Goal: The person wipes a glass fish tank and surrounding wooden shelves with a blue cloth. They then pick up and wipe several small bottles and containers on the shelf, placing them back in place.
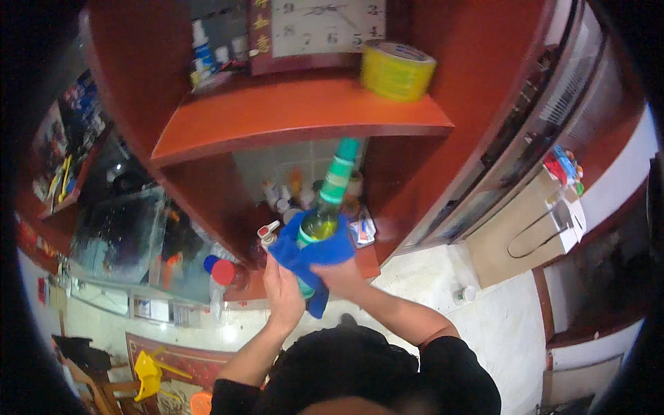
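Observation:
A green glass bottle point(321, 227) with a teal foil-wrapped neck is tilted, its top leaning away to the right. A blue cloth point(304, 254) wraps round the bottle's body, one end hanging below it. My left hand point(282, 292) is closed round the lower bottle from the left side, its fingers partly hidden by the cloth. On the right, my right hand point(340, 277) grips the cloth against the bottle, slightly blurred. A small white and red capped thing point(268, 232) shows just beyond my left thumb; I cannot tell if it is touched.
A red-brown shelf point(277, 111) overhangs the bottle, carrying a yellow tape roll point(399, 71) and a square clock point(325, 28). Small bottles stand in the compartment behind. A red-lidded jar point(225, 273) is left of my hands. A paper bag point(519, 232) stands right.

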A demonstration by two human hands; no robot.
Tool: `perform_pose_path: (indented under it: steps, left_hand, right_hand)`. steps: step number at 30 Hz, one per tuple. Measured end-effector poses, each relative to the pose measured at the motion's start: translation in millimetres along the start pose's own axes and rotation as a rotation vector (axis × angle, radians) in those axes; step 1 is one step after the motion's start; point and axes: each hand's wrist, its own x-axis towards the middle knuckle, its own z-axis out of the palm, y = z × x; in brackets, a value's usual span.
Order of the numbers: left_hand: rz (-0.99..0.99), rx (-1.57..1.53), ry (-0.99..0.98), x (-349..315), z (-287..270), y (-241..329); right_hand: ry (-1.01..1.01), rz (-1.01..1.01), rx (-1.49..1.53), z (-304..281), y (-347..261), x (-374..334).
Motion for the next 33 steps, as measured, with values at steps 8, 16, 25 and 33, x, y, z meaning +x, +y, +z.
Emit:
perform_pose_path:
  steps: [8, 16, 25, 33]
  left_hand:
    - [0.649, 0.619, 0.019, 1, -6, -7]
    - [0.047, -0.292, 0.010, 20, -28, 45]
    - [0.070, -0.473, 0.071, 22, -62, 70]
    - [0.701, 0.087, -0.388, 3, -52, 85]
  right_hand:
    - [0.036, 0.157, -0.113, 1, 18, -4]
    - [-0.615, 0.099, -0.238, 4, 21, -15]
    - [-0.466, 0.774, -0.036, 8, 41, -26]
    - [-0.422, 0.402, -0.394, 1, 45, 4]
